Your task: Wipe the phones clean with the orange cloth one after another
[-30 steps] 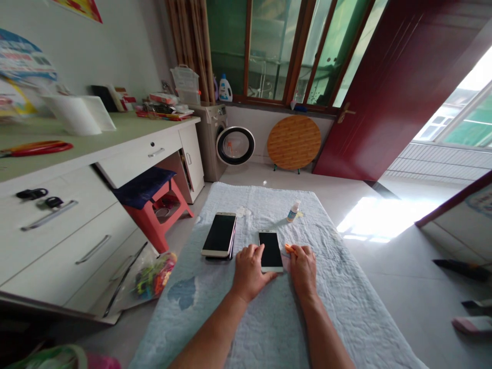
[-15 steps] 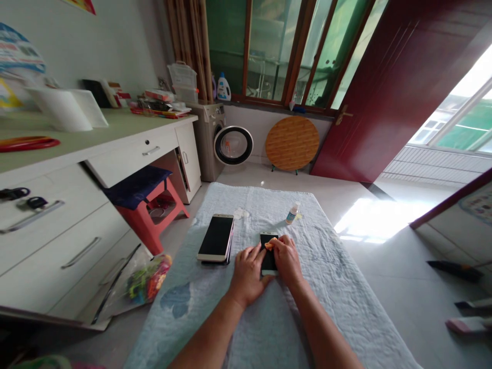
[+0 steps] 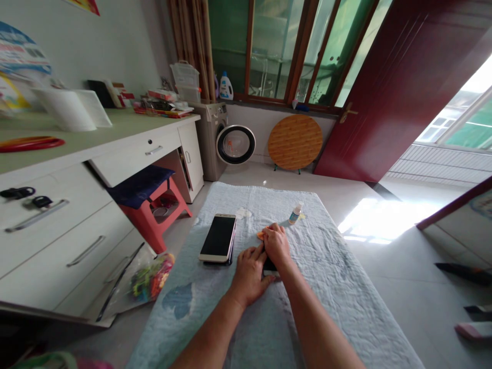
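A smartphone (image 3: 270, 266) lies on the pale blue cloth cover, mostly hidden under my hands. My left hand (image 3: 248, 274) holds it by its left side, the thumb at its lower edge. Bunched in my right hand (image 3: 277, 245) is a small orange cloth (image 3: 261, 235), pressed at the phone's upper end. To the left rests a larger gold-rimmed smartphone (image 3: 219, 236) on top of another dark device. A small spray bottle (image 3: 295, 214) with a white cap stands upright beyond my right hand.
The cloth-covered table (image 3: 330, 297) fills the foreground. On the left are a white desk (image 3: 126, 159), a red stool (image 3: 169, 205) and a plastic bag of colourful items (image 3: 149, 279). Behind stand a washing machine (image 3: 209, 138) with its door open and a round wooden tabletop (image 3: 295, 142).
My right hand has slid left and up across the phone with the orange cloth, now covering the upper screen. My left hand stays at the phone's side. The view has shifted slightly.
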Tool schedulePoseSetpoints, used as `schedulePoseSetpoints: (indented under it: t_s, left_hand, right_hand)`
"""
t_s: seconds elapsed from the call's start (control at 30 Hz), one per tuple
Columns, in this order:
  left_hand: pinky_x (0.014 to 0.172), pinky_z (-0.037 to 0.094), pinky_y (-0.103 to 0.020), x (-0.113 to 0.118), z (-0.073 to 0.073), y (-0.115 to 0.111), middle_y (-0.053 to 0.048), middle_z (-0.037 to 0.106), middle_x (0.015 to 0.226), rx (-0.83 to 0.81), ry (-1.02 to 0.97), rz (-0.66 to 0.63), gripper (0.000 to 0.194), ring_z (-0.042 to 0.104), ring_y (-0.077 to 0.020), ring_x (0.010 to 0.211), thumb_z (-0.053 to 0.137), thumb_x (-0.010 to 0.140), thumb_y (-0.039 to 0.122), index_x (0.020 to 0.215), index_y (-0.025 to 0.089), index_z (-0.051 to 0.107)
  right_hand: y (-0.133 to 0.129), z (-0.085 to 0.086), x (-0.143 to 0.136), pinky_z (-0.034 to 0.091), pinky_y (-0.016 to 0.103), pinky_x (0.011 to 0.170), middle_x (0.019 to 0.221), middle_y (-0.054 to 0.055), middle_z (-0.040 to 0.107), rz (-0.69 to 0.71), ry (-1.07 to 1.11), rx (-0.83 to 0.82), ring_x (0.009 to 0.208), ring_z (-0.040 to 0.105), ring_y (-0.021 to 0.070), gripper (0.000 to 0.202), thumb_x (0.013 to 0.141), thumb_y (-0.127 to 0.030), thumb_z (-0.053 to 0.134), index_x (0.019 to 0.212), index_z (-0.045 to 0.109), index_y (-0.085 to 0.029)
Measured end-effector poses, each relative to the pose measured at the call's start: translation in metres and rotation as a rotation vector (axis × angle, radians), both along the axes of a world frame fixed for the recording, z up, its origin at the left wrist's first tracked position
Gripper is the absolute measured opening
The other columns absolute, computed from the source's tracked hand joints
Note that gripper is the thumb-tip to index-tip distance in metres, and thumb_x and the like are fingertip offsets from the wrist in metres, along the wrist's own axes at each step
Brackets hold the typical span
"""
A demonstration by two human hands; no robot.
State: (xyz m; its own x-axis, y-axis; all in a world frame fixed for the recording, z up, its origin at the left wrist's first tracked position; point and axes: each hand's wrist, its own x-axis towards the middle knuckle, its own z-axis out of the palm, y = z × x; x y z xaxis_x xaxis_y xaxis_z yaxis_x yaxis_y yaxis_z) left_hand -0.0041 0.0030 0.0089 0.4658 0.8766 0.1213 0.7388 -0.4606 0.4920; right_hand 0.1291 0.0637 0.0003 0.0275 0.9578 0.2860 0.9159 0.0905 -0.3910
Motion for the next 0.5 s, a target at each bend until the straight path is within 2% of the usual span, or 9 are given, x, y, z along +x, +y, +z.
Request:
schedulePoseSetpoints:
  t_s: [0.13, 0.37, 0.5]
  left_hand:
    - [0.104, 0.035, -0.045, 0.001, 0.000, -0.001, -0.005, 0.049, 0.143, 0.012, 0.005, 0.015, 0.060, 0.046, -0.0299, 0.122, 0.067, 0.077, 0.047, 0.131, 0.025, 0.054]
    - [0.108, 0.030, -0.044, 0.001, -0.008, 0.000, -0.007, 0.048, 0.145, 0.019, -0.012, 0.039, 0.065, 0.043, -0.0302, 0.127, 0.069, 0.074, 0.044, 0.133, 0.021, 0.054]
    - [0.108, 0.030, -0.044, 0.001, -0.009, 0.000, -0.007, 0.048, 0.145, 0.020, -0.017, 0.025, 0.063, 0.043, -0.0307, 0.127, 0.068, 0.076, 0.046, 0.133, 0.022, 0.054]
  right_hand:
    - [-0.001, 0.001, 0.005, 0.037, 0.026, 0.081, 0.091, 0.005, 0.063, 0.034, 0.008, 0.007, 0.086, 0.051, 0.0178, 0.028, 0.091, -0.017, 0.048, 0.088, 0.075, -0.023]
    - [-0.009, -0.004, 0.041, 0.035, 0.026, 0.082, 0.089, 0.005, 0.062, -0.092, 0.030, -0.003, 0.084, 0.051, 0.0165, 0.031, 0.089, -0.013, 0.046, 0.092, 0.076, -0.022]
    - [-0.010, -0.007, 0.041, 0.035, 0.026, 0.082, 0.090, 0.006, 0.061, -0.122, 0.021, 0.006, 0.085, 0.051, 0.0168, 0.031, 0.089, -0.013, 0.046, 0.091, 0.076, -0.021]
